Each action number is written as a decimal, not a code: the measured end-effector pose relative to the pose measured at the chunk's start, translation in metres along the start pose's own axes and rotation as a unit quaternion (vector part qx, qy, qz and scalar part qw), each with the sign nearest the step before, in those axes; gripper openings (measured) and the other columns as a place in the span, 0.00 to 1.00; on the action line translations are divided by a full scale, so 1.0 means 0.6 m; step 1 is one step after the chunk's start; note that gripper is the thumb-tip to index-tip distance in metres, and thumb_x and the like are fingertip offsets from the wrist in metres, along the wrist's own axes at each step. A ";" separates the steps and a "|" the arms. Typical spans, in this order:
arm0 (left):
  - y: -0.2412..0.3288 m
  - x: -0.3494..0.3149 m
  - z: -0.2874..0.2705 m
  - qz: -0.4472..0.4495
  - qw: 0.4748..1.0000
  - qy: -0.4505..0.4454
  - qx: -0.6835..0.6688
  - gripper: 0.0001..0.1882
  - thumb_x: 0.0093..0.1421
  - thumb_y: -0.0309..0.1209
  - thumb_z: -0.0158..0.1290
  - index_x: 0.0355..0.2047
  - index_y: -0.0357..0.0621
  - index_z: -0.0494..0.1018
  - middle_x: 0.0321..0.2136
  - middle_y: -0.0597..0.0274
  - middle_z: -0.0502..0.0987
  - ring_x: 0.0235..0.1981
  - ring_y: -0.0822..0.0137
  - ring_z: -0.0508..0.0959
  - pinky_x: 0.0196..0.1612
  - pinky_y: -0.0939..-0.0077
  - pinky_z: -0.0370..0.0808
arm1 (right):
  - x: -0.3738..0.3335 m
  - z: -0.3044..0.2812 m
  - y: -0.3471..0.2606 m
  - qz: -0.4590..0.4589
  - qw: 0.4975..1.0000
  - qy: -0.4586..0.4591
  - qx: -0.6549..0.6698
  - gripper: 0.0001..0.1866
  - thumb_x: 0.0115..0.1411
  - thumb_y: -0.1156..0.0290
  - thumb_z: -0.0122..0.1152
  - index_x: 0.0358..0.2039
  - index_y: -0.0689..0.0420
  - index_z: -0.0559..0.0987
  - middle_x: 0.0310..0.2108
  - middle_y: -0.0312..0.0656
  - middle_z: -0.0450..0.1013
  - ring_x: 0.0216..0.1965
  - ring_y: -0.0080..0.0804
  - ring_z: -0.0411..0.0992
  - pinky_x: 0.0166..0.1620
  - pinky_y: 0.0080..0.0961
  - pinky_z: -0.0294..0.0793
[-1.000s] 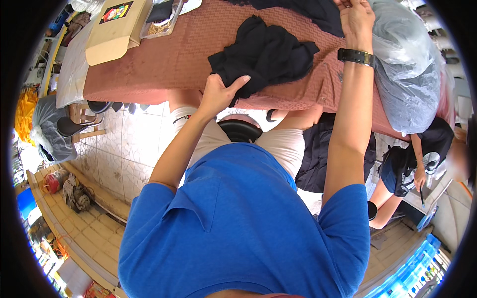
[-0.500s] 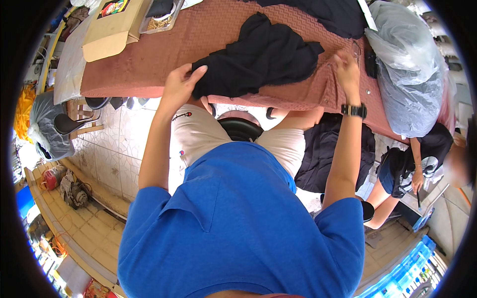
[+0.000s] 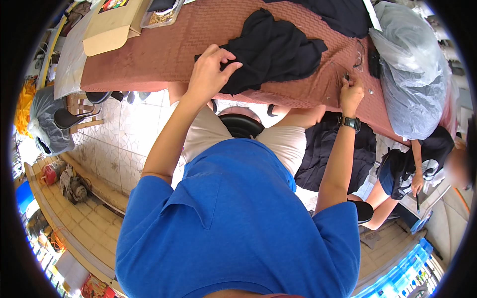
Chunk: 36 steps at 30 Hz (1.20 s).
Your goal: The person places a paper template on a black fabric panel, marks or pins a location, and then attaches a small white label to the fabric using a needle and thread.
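My left hand (image 3: 208, 74) is pinching the soft, rumpled black garment (image 3: 273, 49) lying on the embossed reddish tablecloth (image 3: 169, 49). Right hand (image 3: 351, 94) is curled near the cloth's edge around something tiny, can't tell what. Crinkly plastic bag (image 3: 407, 74) sits beside.

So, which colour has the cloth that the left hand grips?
The cloth is black, lying on a reddish-brown table cover; the head view shows it.

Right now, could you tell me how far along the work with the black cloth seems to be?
Done: nothing finished shows. In hand: the left hand grips the edge of the rumpled black cloth on the table; the right hand pinches something small. Left: the cloth lies crumpled.
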<state>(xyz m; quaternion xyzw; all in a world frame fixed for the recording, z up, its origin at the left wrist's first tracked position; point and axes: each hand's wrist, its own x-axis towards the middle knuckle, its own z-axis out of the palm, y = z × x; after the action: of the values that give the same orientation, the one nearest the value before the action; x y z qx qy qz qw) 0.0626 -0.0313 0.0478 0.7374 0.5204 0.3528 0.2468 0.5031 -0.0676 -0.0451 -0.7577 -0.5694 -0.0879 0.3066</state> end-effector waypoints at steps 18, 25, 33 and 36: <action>-0.043 -0.024 -0.043 -0.263 0.906 -0.035 -0.329 0.14 0.69 0.34 0.56 0.44 0.33 0.76 0.39 0.53 0.81 0.43 0.66 0.82 0.51 0.74 0.79 | -0.046 -0.084 -0.327 0.079 0.838 -0.198 0.502 0.09 0.74 0.64 0.50 0.42 0.57 0.68 0.29 0.41 0.77 0.21 0.18 0.70 0.24 0.15 0.69; -0.028 -0.026 -0.046 -0.264 0.881 -0.047 -0.389 0.13 0.69 0.34 0.55 0.44 0.34 0.76 0.41 0.54 0.81 0.44 0.66 0.81 0.53 0.73 0.78 | -0.158 -0.033 -0.531 0.228 0.541 -0.422 0.691 0.22 0.76 0.56 0.37 0.37 0.61 0.73 0.21 0.31 0.61 0.19 0.16 0.56 0.20 0.17 0.54; -0.028 -0.030 -0.053 -0.240 0.881 -0.057 -0.403 0.12 0.70 0.34 0.55 0.43 0.36 0.77 0.42 0.57 0.82 0.44 0.70 0.80 0.54 0.77 0.75 | -0.136 -0.010 -0.545 0.257 0.573 -0.395 0.671 0.23 0.75 0.57 0.37 0.33 0.63 0.73 0.21 0.33 0.61 0.16 0.17 0.57 0.19 0.18 0.55; -0.030 -0.030 -0.051 -0.231 0.884 -0.056 -0.402 0.12 0.70 0.34 0.54 0.43 0.36 0.77 0.40 0.59 0.82 0.44 0.71 0.79 0.53 0.77 0.75 | -0.132 -0.008 -0.545 0.262 0.577 -0.392 0.667 0.22 0.75 0.58 0.40 0.33 0.63 0.74 0.22 0.33 0.61 0.16 0.17 0.58 0.19 0.18 0.57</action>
<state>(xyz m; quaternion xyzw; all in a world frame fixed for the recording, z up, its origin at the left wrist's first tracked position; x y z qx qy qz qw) 0.0244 -0.0420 0.0489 0.4521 0.4751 0.4231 0.6252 0.1777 -0.0810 0.0398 -0.4159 -0.3091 0.7065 0.4820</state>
